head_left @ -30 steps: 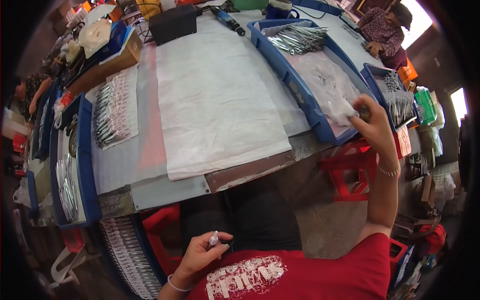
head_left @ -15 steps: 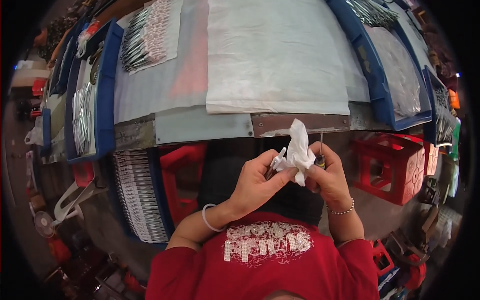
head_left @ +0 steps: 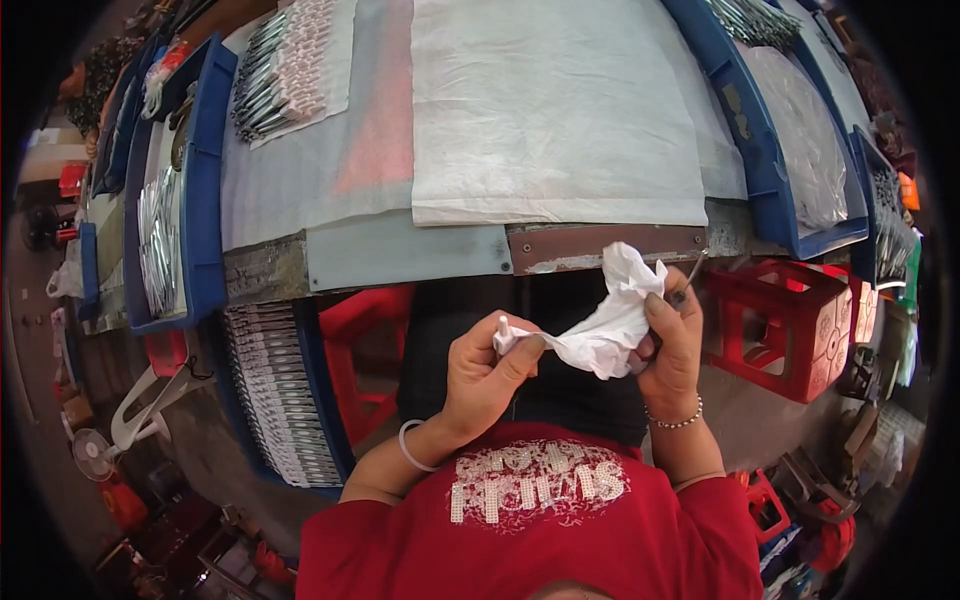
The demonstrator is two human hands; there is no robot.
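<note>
Your left hand (head_left: 485, 375) and right hand (head_left: 672, 340) both pinched that crumpled white cloth (head_left: 605, 320); the thin metal tool (head_left: 688, 280) looked ready to slip from your right fingers.

A small workshop or assembly bench: a long worktable (head_left: 400, 262) with a worn metal edge is covered in white sheeting (head_left: 550, 110) and lined with blue plastic trays (head_left: 205, 200) holding rows of slim metal parts (head_left: 160, 240). More identical parts lie in bundles on a cloth (head_left: 285, 65) at the upper left, and a further blue tray of them (head_left: 275, 400) sits below the table. Red plastic crates (head_left: 800, 320) stand on the bare floor beneath, with a small fan (head_left: 90, 455) and assorted clutter at the left.
</note>
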